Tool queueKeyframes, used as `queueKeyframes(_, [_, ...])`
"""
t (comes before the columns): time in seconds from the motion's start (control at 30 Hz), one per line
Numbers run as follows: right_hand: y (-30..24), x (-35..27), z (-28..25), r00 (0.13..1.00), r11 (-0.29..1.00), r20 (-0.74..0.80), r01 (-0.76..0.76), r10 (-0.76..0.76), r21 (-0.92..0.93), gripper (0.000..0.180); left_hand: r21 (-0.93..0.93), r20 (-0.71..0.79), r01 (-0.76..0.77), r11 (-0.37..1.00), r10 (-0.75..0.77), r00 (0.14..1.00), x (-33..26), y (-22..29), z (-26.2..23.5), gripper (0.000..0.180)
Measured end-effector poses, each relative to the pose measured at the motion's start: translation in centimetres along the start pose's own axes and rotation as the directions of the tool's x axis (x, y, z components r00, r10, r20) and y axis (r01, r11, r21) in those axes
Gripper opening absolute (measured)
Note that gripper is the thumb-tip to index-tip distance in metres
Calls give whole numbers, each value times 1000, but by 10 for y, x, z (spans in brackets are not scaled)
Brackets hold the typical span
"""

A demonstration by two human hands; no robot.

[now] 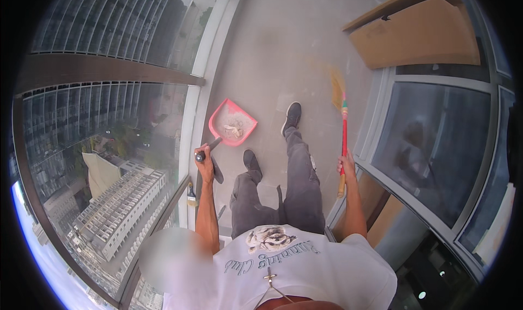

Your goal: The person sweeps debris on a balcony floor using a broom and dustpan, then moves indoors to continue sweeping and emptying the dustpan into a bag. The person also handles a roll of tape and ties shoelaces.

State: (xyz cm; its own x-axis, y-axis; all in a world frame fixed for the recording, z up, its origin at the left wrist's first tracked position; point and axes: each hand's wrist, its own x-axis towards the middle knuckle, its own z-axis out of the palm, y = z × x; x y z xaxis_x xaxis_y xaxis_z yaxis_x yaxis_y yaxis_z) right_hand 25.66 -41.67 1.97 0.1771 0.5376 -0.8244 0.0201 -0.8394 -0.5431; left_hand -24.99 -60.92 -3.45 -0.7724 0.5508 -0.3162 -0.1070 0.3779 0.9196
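Note:
My left hand grips the dark handle of a pink dustpan, which hangs over the balcony floor with pale dust and scraps lying in it. My right hand is closed round the red and orange stick of a broom; its straw head is blurred near the floor ahead of my feet. My grey trousers and dark shoes show between the two hands.
A glass balustrade with a dark wood rail runs along the left, with tall buildings far below. Sliding glass doors line the right. A large cardboard sheet leans at the far right. A paintbrush lies by the balustrade base.

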Motion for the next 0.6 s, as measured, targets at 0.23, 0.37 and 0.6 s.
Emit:
queueKeyframes(0.23, [-130,259,0,968,940,-225,-32,114,340,10,13,-56,74,997,-74,996,52,25,88,17])
queueKeyframes(0.37, [-153,313,115,988,999,-154,-13,19,41,17,100,-118,80,992,-68,991,73,31,138,20])
queueKeyframes(0.6, [-231,235,211,705,933,614,-221,354,-284,75,94,-224,100,991,-77,971,103,52,185,23])
